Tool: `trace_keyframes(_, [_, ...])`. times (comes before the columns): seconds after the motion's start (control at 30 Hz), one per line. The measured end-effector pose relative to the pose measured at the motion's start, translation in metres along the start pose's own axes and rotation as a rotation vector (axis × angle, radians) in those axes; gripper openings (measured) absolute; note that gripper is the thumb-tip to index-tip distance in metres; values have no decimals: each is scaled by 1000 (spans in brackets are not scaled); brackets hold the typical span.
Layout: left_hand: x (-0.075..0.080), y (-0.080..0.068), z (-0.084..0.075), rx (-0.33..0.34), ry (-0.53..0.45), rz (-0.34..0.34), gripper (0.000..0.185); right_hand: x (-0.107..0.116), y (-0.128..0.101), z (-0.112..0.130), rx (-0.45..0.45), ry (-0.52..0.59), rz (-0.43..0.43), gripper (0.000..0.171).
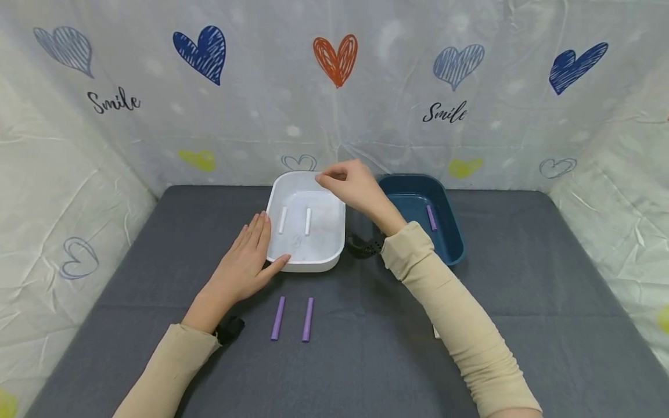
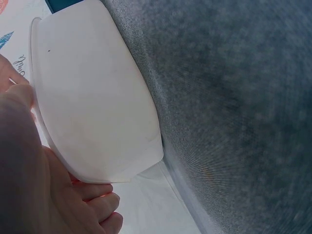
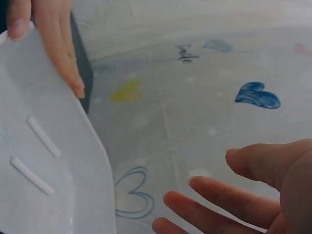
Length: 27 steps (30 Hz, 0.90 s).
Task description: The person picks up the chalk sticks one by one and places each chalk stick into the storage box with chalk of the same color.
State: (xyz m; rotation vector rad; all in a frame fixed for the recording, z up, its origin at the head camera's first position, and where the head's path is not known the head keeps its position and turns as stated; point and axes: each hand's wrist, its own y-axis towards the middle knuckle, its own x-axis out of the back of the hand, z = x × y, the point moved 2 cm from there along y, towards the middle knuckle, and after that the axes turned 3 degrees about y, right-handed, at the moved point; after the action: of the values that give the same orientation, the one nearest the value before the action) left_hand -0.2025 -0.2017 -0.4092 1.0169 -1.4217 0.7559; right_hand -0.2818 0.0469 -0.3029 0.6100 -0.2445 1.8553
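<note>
Two white chalk sticks point(image 1: 308, 222) lie side by side on the floor of the white tray point(image 1: 305, 255). My left hand point(image 1: 247, 255) rests against the tray's near left corner, its fingers straight along the left side and the thumb over the front rim. Above the tray's far right corner is my right hand point(image 1: 352, 184), loosely bent. In the right wrist view the thumb and fingers of that hand stand apart with nothing between them. Two purple chalk sticks point(image 1: 307, 319) lie on the cloth in front of the tray.
To the right of the white tray stands a dark blue tray point(image 1: 456, 238) with one purple chalk stick point(image 1: 431, 218) inside. A small white object point(image 1: 436, 332) shows beside the right sleeve, mostly hidden. Behind the grey-covered table point(image 1: 522, 261) hangs a curtain point(image 1: 387, 87) printed with hearts.
</note>
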Motion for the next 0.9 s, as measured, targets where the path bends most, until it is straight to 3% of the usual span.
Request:
trace_keyframes(0.37, [0, -1, 0, -5, -18, 12, 91, 23, -35, 11, 56, 103, -66, 23])
trace_keyframes(0.63, [-1, -2, 0, -13, -15, 4, 91, 37, -67, 5, 68, 210, -93, 23])
trace_keyframes(0.9, [-1, -1, 0, -20, -10, -1, 90, 51, -96, -4, 81, 240, -100, 22])
